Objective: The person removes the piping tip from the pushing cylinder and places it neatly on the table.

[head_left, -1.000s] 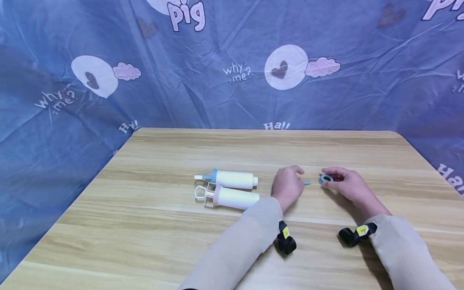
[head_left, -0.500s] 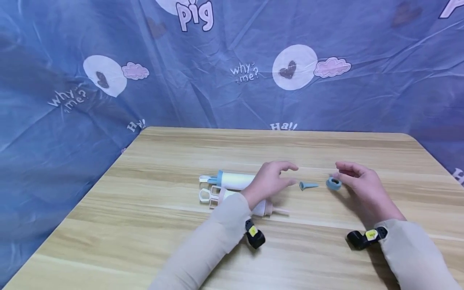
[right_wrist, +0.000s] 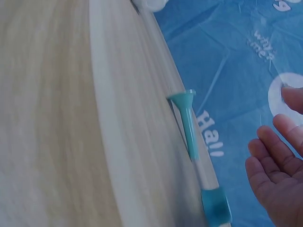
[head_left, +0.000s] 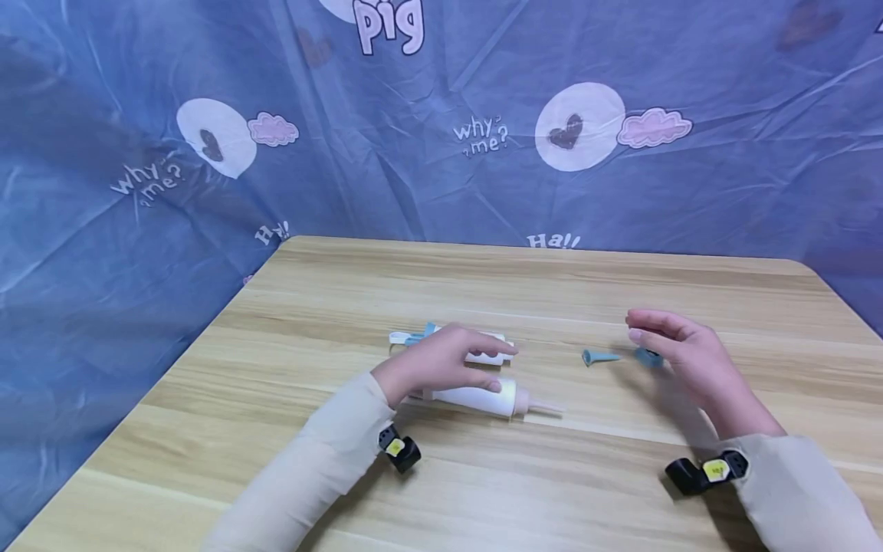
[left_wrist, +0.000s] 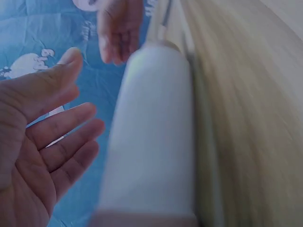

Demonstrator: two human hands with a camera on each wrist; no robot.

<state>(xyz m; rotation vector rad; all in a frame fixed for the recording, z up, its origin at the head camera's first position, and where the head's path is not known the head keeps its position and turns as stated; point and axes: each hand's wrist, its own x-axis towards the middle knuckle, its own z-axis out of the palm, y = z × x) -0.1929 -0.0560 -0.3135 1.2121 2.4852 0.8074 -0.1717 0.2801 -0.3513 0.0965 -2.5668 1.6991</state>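
Note:
My left hand point(head_left: 441, 359) hovers with loosely bent fingers over two white plunger tubes that look like large syringes. The far tube point(head_left: 491, 357) has a blue collar and is partly hidden by that hand. Nearer lies the pink-trimmed tube point(head_left: 476, 396), its thin tip pointing right; its white barrel point(left_wrist: 151, 123) fills the middle of the left wrist view. To the right, my right hand point(head_left: 697, 359) is raised with fingers apart from anything. Below its fingertips sits a blue ring-shaped cap point(head_left: 648, 357), beside a small blue funnel-shaped nozzle point(right_wrist: 188, 123) on the table.
All of it lies on a light wood-grain table point(head_left: 331, 291). Behind hangs a blue printed cloth point(head_left: 386, 153). A small black wrist camera point(head_left: 400, 448) sits on the left sleeve, another black camera point(head_left: 704, 471) on the right.
My left hand has drawn back leftward from the blue nozzle, which now lies uncovered, and stands over the tubes. My right hand has let go of the blue cap and risen slightly.

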